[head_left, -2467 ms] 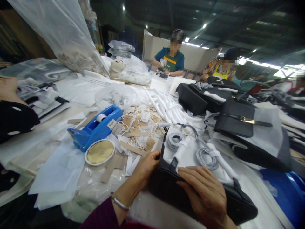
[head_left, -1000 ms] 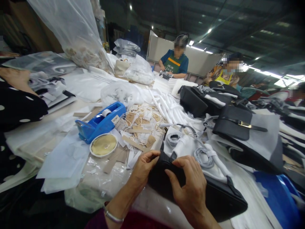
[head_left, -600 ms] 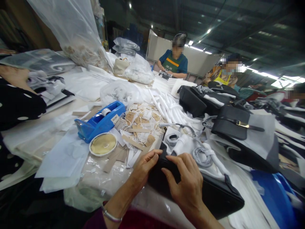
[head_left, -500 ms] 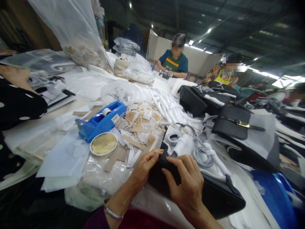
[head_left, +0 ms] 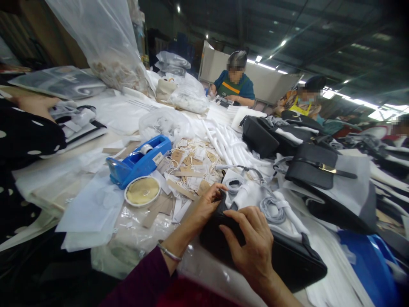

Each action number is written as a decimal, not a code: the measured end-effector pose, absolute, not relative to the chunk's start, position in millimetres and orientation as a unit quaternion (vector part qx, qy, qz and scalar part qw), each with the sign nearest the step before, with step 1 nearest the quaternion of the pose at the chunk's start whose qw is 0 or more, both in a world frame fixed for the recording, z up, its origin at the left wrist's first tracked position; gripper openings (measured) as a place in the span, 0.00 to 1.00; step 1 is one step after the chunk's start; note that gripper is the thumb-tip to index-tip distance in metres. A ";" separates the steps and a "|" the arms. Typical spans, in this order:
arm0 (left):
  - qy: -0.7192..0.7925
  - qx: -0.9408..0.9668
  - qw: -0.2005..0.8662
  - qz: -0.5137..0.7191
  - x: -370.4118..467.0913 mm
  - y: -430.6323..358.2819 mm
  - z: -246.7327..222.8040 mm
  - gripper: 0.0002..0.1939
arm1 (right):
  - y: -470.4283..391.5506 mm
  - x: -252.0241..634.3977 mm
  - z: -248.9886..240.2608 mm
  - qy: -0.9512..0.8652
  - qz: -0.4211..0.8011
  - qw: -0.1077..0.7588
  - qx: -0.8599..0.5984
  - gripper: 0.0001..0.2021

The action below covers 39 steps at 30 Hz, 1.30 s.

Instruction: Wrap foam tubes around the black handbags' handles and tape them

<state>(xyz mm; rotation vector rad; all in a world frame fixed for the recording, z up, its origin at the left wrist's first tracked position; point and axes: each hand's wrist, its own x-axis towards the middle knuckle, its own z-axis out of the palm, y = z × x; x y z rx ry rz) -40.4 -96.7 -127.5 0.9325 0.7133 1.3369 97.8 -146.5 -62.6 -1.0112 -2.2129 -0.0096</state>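
Left of the black bag (head_left: 297, 260), well apart from it, a co-worker's dotted sleeve (head_left: 33, 132) reaches in over the desk (head_left: 111, 139). Nearer the bag come the blue tape dispenser (head_left: 140, 161), a round dish (head_left: 142, 190) with a yellowish filling, and a heap of paper tags (head_left: 188, 164). At the bag's left end, the left hand (head_left: 206, 207) has slid from the near corner up along the short edge; its fingertips are bunched there, though whether its grip pinches the edge I cannot tell. The right hand (head_left: 254, 241) has stayed by that corner, its grip narrow on the bag's rim, thumb on the side and forefinger above. I take it that the handling now covers the end edge too, with the right hand steadying. Right of the bag, a buckled bag (head_left: 315, 166) lies with pale sheet beneath its flap.
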 end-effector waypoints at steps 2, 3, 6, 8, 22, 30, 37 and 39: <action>0.305 0.409 0.638 0.576 -38.9 -92.1 -125.5 0.20 | -146.9 98.3 -62.1 -0.854 -0.007 0.345 -0.389 0.08; 0.302 0.410 0.641 0.574 -38.5 -90.8 -124.8 0.20 | -147.1 98.5 -61.9 -0.855 -0.007 0.344 -0.388 0.08; 0.303 0.424 0.642 0.562 -38.4 -88.7 -125.6 0.19 | -147.3 98.8 -62.1 -0.856 -0.005 0.345 -0.384 0.08; 0.309 0.436 0.638 0.555 -38.9 -86.2 -128.6 0.16 | -146.9 98.7 -62.6 -0.856 -0.005 0.349 -0.381 0.08; 0.411 0.479 0.510 0.585 -42.9 -95.3 -129.1 0.17 | -143.3 98.3 -63.7 -0.843 0.016 0.358 -0.400 0.08; 0.335 0.505 0.550 0.575 -45.3 -104.2 -114.4 0.06 | -139.5 100.2 -59.4 -0.836 0.020 0.358 -0.415 0.07; 0.392 0.456 0.618 0.506 -40.2 -99.9 -101.1 0.07 | -133.0 108.0 -59.6 -0.848 0.003 0.349 -0.399 0.09; 0.399 0.435 0.627 0.509 -35.6 -98.1 -95.0 0.08 | -132.0 110.8 -60.1 -0.850 -0.002 0.350 -0.394 0.09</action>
